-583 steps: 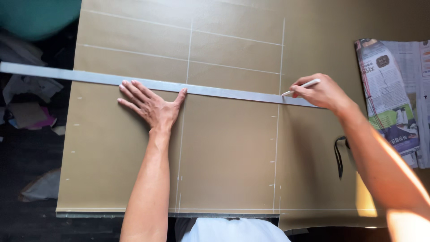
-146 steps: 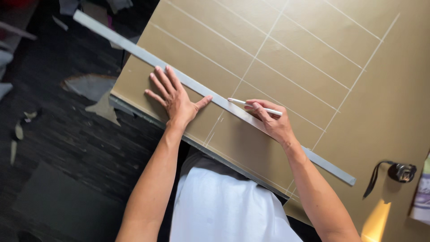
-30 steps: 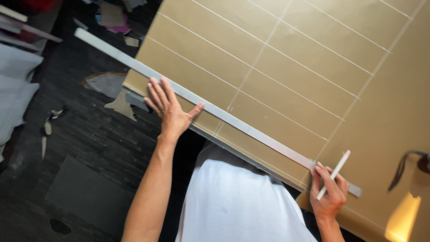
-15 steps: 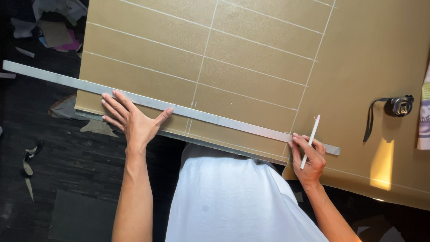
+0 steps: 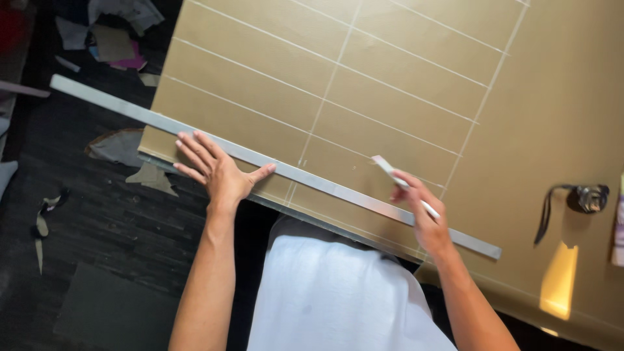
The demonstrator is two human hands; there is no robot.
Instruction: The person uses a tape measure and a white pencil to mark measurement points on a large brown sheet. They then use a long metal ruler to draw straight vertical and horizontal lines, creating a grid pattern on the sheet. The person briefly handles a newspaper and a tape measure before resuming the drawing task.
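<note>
Left hand (image 5: 218,170) is spread flat, fingers apart, pressing the long grey metal straightedge (image 5: 279,164) onto the olive-tan sheet with white chalk lines (image 5: 390,97). Right hand (image 5: 422,211), further along the straightedge, has its grip pinched on a thin white marking stick (image 5: 393,174), tip just above the straightedge.

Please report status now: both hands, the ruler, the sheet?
Left hand flat on metal ruler. Right hand holds white marker at ruler edge. Tan sheet lined, nothing blocking.
</note>
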